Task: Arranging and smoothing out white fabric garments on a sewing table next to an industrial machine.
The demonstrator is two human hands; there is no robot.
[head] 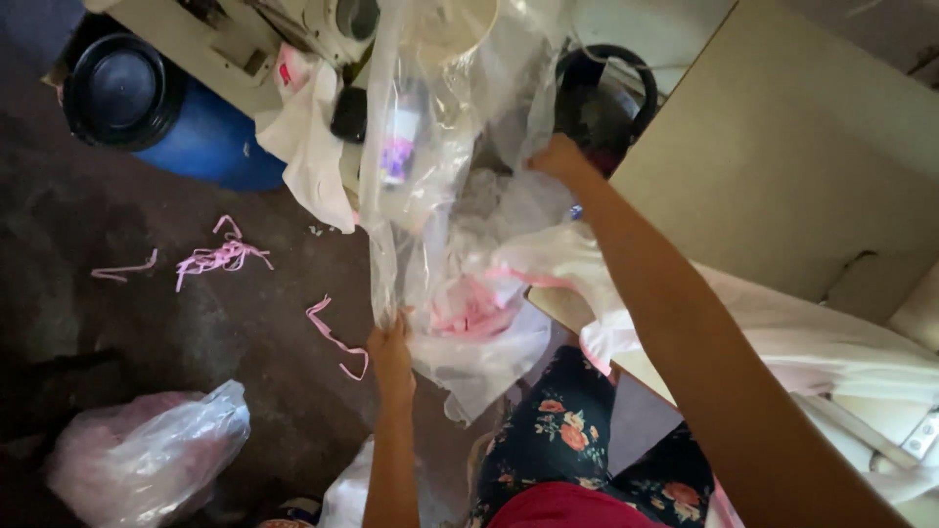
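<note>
A clear plastic bag (430, 196) hangs stretched between both hands, above the floor (117, 293) and just left of the worktop (782, 176). Pink cloth (469, 313) lies bunched in its lower part. The left hand (391, 352) has its grip closed on the bag's lower edge; the right hand (559, 158), arm stretched forward, pinches the upper part. Behind the bag hangs white cloth (308, 137). Pink scraps (220, 256) litter the floor, with a blue drum (210, 142) beyond and another filled bag (147, 455) at lower left.

Clear plastic bag (440, 196) at centre; pinkish filled bag (147, 455) lower left.
</note>
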